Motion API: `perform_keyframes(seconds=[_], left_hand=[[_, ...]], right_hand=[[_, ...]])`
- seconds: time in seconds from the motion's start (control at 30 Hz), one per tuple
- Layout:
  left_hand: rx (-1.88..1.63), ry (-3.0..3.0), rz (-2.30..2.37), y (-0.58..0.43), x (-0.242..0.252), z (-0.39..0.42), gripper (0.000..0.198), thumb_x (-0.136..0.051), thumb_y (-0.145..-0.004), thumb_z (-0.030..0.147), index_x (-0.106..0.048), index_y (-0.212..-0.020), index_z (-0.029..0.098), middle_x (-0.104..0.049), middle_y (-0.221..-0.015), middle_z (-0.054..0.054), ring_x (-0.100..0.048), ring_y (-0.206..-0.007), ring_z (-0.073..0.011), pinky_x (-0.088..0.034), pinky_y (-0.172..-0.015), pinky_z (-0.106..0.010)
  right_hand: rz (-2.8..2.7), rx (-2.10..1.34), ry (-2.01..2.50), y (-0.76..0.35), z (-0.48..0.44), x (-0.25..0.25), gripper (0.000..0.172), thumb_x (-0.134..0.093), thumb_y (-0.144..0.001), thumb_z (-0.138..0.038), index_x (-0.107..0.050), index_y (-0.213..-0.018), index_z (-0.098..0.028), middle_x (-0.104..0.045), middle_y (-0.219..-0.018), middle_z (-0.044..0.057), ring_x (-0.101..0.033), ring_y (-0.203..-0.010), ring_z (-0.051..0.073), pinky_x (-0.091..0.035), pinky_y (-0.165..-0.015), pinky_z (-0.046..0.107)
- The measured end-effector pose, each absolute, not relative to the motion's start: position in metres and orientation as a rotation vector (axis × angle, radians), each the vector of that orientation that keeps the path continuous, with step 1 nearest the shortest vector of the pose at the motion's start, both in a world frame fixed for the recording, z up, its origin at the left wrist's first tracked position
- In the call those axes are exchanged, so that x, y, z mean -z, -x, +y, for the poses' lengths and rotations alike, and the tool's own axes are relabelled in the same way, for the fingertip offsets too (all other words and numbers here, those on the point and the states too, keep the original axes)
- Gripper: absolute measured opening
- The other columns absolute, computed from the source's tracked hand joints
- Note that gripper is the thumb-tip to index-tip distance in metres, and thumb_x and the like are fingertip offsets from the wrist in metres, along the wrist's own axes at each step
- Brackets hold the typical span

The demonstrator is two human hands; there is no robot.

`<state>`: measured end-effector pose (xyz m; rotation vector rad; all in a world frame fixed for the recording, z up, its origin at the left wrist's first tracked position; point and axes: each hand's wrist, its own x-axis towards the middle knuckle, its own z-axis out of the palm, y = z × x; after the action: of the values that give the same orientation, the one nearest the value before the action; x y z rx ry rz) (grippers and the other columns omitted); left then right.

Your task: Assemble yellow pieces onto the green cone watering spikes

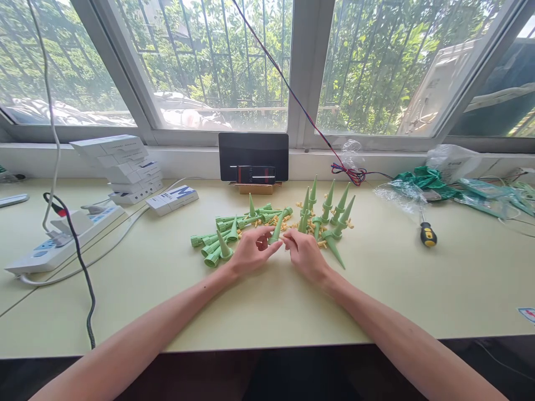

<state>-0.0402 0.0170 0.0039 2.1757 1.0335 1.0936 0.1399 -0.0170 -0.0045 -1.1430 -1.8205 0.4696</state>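
Observation:
My left hand (pixel 253 248) holds a green plastic watering spike (pixel 276 228) between thumb and fingers, its pointed body tilted. Close beside it, the fingertips of my right hand (pixel 304 253) pinch a small yellow valve (pixel 281 238) at the lower end of that spike; the fingers hide most of it. Several green spikes lie in a heap to the left, among them a lying spike (pixel 211 247) and an upright one (pixel 223 247). On the right stands a group of spikes (pixel 328 201) with yellow valves fitted. Loose yellow valves (pixel 293 225) lie between the groups.
A dark tablet (pixel 253 150) leans against the sill behind the spikes. To the left are stacked white boxes (pixel 125 167), a single white box (pixel 173 199) and a power strip (pixel 67 239) with cables. A screwdriver (pixel 428 235) and plastic bags (pixel 426 182) lie to the right.

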Motion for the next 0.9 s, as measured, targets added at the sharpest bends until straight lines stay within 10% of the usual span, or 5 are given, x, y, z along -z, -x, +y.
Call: perform_keyframes(seconds=[0.9], left_hand=[[-1.068, -2.13, 0.959, 0.0419, -0.0008, 0.0205, 0.043, -0.068, -0.084, 0.037, -0.068, -0.122, 0.019, -0.068, -0.102, -0.007, -0.049, -0.059, -0.0079, -0.055, -0.057, -0.024]], right_hand=[[-1.853, -0.49, 1.22, -0.1398, -0.0185, 0.0018, 0.027, -0.036, -0.097, -0.028, -0.035, -0.07, -0.023, -0.048, -0.062, -0.001, -0.039, -0.054, 0.014, -0.031, -0.055, 0.026]])
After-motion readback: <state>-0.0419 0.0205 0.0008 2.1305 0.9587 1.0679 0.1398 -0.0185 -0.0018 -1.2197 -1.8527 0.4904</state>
